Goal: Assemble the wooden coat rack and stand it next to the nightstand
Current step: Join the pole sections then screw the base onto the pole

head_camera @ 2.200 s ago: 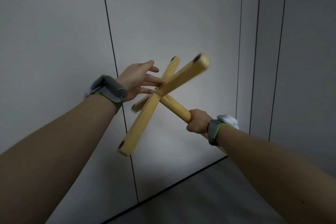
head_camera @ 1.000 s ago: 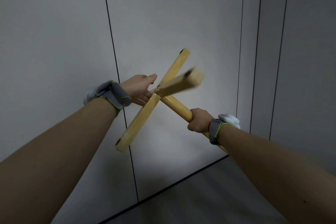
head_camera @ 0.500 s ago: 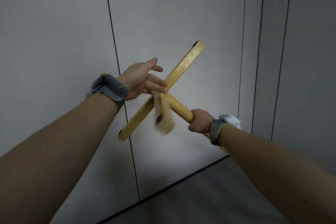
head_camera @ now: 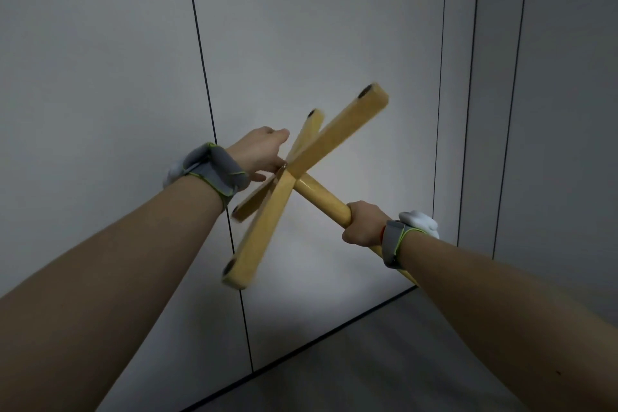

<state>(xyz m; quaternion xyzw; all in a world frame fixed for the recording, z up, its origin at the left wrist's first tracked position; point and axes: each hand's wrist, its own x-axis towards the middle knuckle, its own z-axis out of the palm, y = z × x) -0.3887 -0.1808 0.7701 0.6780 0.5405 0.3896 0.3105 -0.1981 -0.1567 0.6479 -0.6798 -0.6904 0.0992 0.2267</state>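
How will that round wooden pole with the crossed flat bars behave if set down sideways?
The round wooden pole alone would probably roll, but the crossed flat wooden bars should block that. It looks stiff. Probably end-heavy, since the right hand grips near the bars.

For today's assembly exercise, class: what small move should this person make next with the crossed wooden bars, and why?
Probably another twist of the crossed bars with the left hand, which sits at their hub, while the right hand keeps its grip on the round pole. The near bar looks blurred, which suggests the base is not tight yet.
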